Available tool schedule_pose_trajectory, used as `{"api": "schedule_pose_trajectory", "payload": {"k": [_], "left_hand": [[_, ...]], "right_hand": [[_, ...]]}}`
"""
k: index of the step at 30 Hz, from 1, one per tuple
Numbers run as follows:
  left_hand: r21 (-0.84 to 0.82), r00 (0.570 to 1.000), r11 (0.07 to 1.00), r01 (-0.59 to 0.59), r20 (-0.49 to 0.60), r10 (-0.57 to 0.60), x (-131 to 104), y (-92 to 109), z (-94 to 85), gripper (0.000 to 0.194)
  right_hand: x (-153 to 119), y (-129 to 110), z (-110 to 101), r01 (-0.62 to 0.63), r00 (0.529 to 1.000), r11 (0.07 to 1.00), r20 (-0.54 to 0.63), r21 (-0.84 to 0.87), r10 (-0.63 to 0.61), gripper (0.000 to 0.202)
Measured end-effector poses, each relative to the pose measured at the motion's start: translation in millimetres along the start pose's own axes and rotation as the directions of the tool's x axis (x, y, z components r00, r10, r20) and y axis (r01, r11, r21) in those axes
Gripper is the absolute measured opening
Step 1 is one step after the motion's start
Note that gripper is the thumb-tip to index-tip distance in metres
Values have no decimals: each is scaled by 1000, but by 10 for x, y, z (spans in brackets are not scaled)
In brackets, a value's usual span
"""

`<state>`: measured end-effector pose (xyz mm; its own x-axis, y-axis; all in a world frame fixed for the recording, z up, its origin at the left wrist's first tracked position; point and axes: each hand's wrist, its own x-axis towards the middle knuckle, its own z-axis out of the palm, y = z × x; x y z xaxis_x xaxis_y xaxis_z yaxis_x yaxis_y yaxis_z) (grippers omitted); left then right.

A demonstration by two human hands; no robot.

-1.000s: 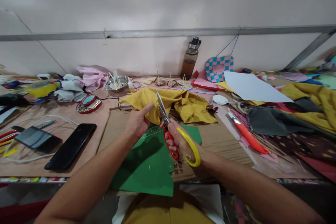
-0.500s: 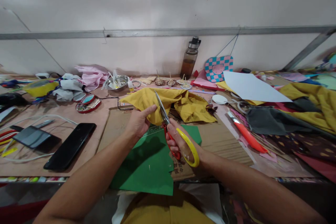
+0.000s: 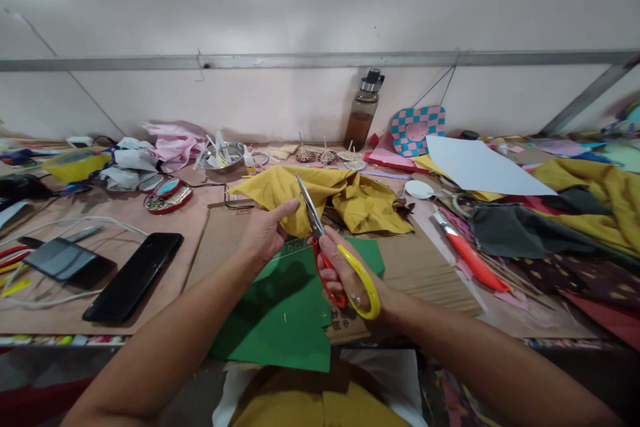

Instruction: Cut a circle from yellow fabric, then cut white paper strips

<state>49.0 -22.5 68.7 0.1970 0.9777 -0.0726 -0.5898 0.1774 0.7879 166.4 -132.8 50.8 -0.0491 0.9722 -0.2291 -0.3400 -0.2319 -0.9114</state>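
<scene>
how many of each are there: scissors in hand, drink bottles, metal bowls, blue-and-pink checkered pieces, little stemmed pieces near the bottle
Scissors in hand: 1
Drink bottle: 1
Metal bowl: 1
Checkered piece: 1
Stemmed pieces: 4
Total: 8

Glossy metal blades (image 3: 311, 207), matt cloth (image 3: 273, 185)

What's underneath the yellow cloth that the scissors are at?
Cardboard and a green sheet show along the near side of the yellow cloth. The left hand has its thumb on top; its fingertips are hidden beneath. The cloth covers whatever else lies there.
</scene>
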Motion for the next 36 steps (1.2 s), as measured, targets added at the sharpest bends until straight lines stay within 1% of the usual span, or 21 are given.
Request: {"api": "schedule_pose_trajectory", "payload": {"k": [4,7,12,16,22,27,32,36], "left_hand": [[-9,1000,1000,-3,3,3,-6,3,1,59],[-5,1000,1000,6,7,-6,-17,5,11,56],[-1,999,999,33,16,-33,-36,-10,14,52],[11,999,999,43,3,-43,-54,-13,16,54],[20,999,1000,20,33,-21,-60,-15,10,57],[14,999,999,47,6,-47,-62,-13,7,56],[-2,997,997,75,-1,-75,-63,-10,16,61],[3,997,997,71,2,-71,-60,-12,12,61]], "right_hand": [[-25,-16,11,-22,1000,1000,9,11,22,57],[-38,-22,10,-47,999,999,17,-12,47,57],[-49,-36,18,-31,999,999,18,-29,32,57],[-40,-30,13,-14,1000,999,10,-32,15,53],[-17,-4,-4,3,1000,1000,20,-5,-3,52],[-25,-8,11,9,1000,1000,23,0,-9,54],[-34,-11,22,-34,999,999,16,33,34,56],[-27,8,8,-2,1000,1000,29,25,1,55]]}}
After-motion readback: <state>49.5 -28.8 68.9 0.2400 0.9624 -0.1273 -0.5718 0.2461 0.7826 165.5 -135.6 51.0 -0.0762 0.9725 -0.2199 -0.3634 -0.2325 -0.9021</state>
